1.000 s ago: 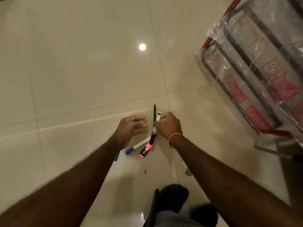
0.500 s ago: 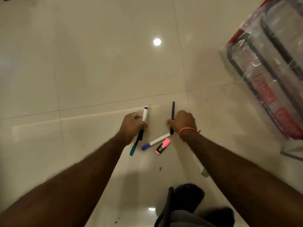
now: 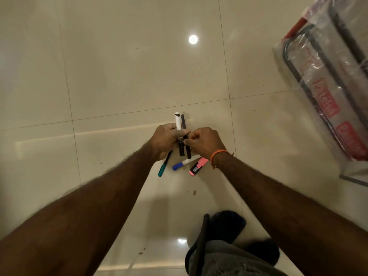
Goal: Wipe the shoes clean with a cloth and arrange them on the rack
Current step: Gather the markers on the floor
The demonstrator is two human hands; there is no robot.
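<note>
A person's two hands meet over a glossy cream tile floor (image 3: 119, 76), seen from above. The left hand (image 3: 165, 139) has its fingers curled round a bundle of pens: a white marker (image 3: 177, 121) with a black lower barrel, a thin black pen (image 3: 183, 124) just beside it, and a teal pen (image 3: 163, 166) that sticks out below the palm toward the viewer. The right hand (image 3: 203, 142) touches the bundle from the other side, its fingertips pinching the black pen. An orange band (image 3: 218, 153) circles the right wrist.

On the floor just below the hands lie a blue-capped marker (image 3: 180, 164) and a pink highlighter (image 3: 198, 166), close together, partly hidden under the right wrist.

Well apart, at the right edge, stands a metal rack (image 3: 310, 80) with dark tubing, wrapped in clear plastic printed with red labels. No shoes or cloth show on it; the plastic blurs whatever lies behind.

At the bottom centre, between the forearms, are a dark rounded shape (image 3: 227, 226), perhaps a foot or shoe, and grey fabric (image 3: 229, 261); which they are cannot be told. Small dark specks dot the tiles, and a ceiling light's reflection (image 3: 193, 39) shines on the floor above the hands.
</note>
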